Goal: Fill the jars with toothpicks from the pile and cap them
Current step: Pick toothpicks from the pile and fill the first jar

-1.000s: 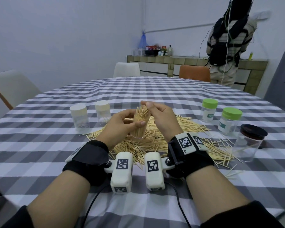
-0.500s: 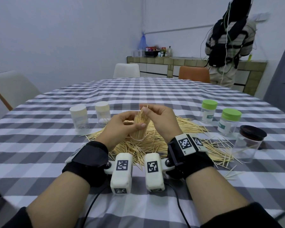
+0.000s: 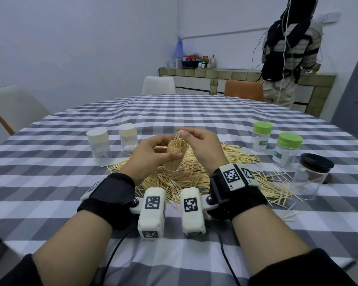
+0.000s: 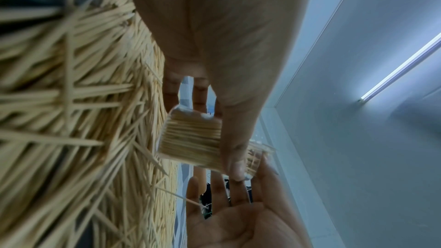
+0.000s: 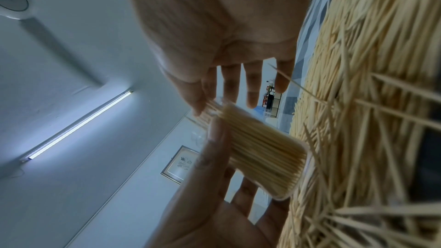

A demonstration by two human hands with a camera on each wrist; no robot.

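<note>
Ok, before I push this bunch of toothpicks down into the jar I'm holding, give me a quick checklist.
1. Left hand grips the jar: ok.
2. Jar mouth uncapped: ok.
3. Right hand pinches the toothpick bunch at the mouth: ok.
4. Room left in the jar: not ok, it looks packed.
5. Jar's own cap located: cannot tell.
6. Pile lies under the jar for spills: ok.

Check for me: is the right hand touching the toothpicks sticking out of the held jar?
Touching. In the head view the right hand pinches the toothpick tips above the jar; the right wrist view agrees.
</note>
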